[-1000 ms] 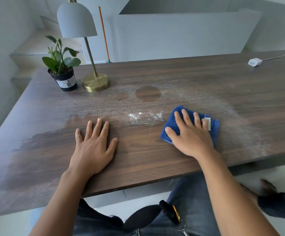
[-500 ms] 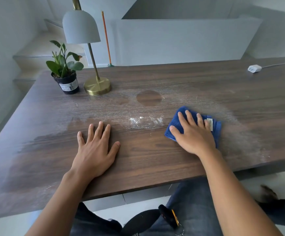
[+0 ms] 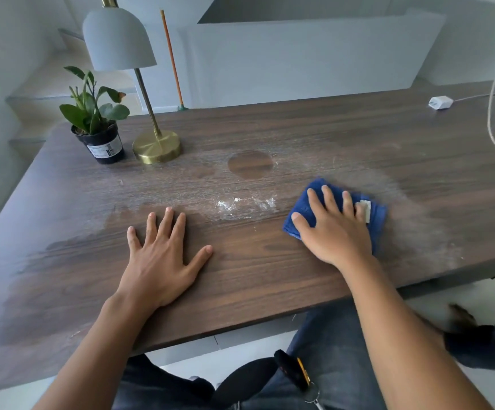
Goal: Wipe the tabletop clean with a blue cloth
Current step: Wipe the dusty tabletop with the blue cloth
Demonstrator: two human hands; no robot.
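Wiping the dusty desk [image 3: 240, 279]

Right hand [image 3: 336, 232], its grip spread flat, presses the blue cloth [image 3: 378, 216]; sweep toward the white crumbs [image 3: 244, 204], possibly powder, just left, overlapping strokes.

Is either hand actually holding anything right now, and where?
Right hand presses flat on top of the blue cloth, not gripping it. Left hand lies empty on the tabletop.

Pale grey walls [image 3: 299, 60], steps [image 3: 39, 93] at left, light floor [image 3: 462, 294] under the table.
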